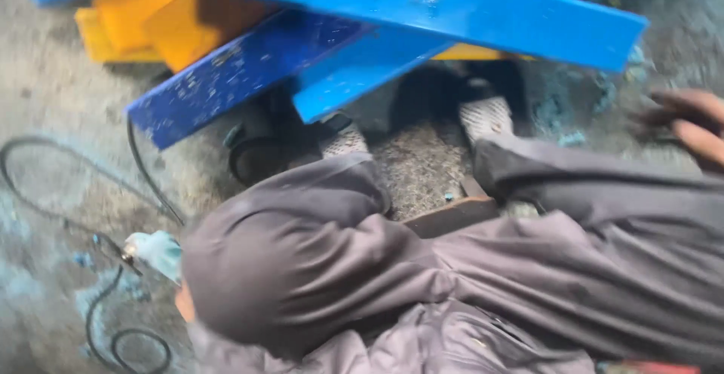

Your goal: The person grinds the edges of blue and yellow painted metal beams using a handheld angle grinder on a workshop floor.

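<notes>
R hand: blurred, fingers loosely extended, holds nothing.
L hand: mostly hidden, grip can't tell; pale-green tool beside it.
Blue painted steel beams: ahead, paint chipped.

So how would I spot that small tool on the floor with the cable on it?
Start at the big blue painted metal beams across the top, then drop to the grey concrete floor at lower left. Beside the person's grey-trousered knee lies the pale green hand tool, the only thing joined to the looping black cable.
</notes>
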